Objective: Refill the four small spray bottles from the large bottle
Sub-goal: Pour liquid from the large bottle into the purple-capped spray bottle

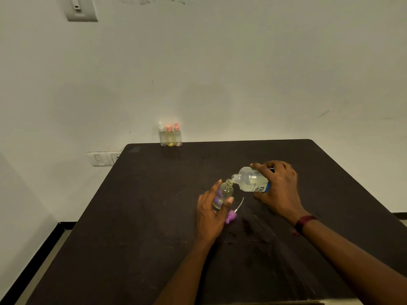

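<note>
**Pouring into the open small bottle**

Nearest to the camera are the two forearms, which reach over the dark table (132, 216); the right one wears a dark red wristband (305, 223). The left hand (211, 214) holds the small spray bottle (224, 192) near the middle of the table. Its fingers and thumb are curled around the lower body, and the open neck points up, leaning a little to the right. The right hand (279, 190) grips the large bottle (251, 180) around its labelled body and tips it. Its mouth touches or nearly touches the small neck; I cannot tell which. The purple spray head (231, 216) with its thin tube lies on the table just beside the left hand. Three other small bottles (170, 135) stand together, heads on, at the far edge.

In my judgement both bottles are light, clear plastic, rather stiff but smooth, and slippery if liquid runs down. The small one tips over easily, so holding it low on the body is sensible. The large one is best held at its middle, with a gentle squeeze only. The narrow neck leaves little margin against spilling.
</note>
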